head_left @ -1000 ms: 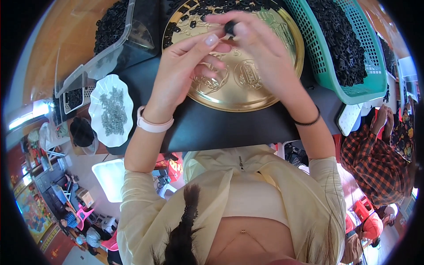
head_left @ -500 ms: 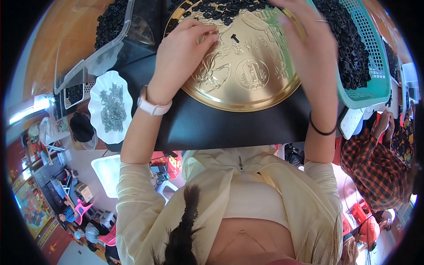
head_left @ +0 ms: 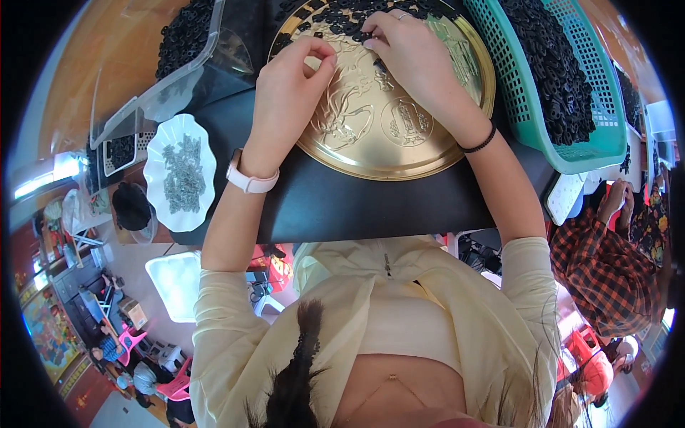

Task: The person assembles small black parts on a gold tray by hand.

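Note:
A round golden tray (head_left: 385, 160) with raised patterns lies in front of me. Small black plastic pieces (head_left: 342, 25) are scattered over its far part. My left hand (head_left: 289, 82) is over the tray's left side, thumb and forefinger pinched together; whatever they hold is too small to make out. My right hand (head_left: 417, 64) reaches across the middle of the tray, its fingertips bent together at the near edge of the black pieces. What is between those fingertips I cannot make out. One loose black piece (head_left: 380, 65) lies beside the right hand, partly covered.
A white scalloped dish (head_left: 203, 146) of small clear or grey parts sits at the left. Farther left is a clear plastic bin (head_left: 135, 118) with black pieces behind it. A green basket (head_left: 603, 153) full of black pieces stands at the right, near a seated person in plaid (head_left: 599, 271).
My right hand has moved left from the tray's right side to the black pieces. The left hand has stayed nearly in place, its fingers drawn slightly back.

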The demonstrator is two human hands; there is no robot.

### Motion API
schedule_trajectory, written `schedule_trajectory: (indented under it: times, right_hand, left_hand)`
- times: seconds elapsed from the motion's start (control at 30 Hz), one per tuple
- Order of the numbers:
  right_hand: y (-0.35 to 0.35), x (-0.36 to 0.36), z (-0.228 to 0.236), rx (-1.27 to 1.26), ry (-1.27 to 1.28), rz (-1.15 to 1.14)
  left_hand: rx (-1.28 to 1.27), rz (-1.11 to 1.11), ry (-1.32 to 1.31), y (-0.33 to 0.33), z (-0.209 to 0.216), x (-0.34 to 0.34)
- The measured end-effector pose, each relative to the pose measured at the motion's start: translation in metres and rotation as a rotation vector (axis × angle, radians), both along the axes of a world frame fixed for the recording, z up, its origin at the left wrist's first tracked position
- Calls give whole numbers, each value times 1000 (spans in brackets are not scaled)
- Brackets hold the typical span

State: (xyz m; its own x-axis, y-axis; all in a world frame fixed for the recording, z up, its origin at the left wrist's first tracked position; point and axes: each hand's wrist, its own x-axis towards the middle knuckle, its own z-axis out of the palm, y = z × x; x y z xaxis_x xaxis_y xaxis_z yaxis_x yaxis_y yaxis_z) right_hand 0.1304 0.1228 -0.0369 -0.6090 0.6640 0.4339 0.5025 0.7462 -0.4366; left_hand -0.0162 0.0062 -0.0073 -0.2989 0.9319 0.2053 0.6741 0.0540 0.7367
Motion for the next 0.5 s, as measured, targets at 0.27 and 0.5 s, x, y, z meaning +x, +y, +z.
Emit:
schedule_trajectory:
  times: [0.27, 0.5]
  right_hand:
    - [-28, 14, 12, -574, 386, 114]
    - [-32, 16, 14, -683, 438, 141]
  left_hand:
    - [52, -34, -395, -4, -5, 4]
    - [-14, -23, -496, -4, 0, 9]
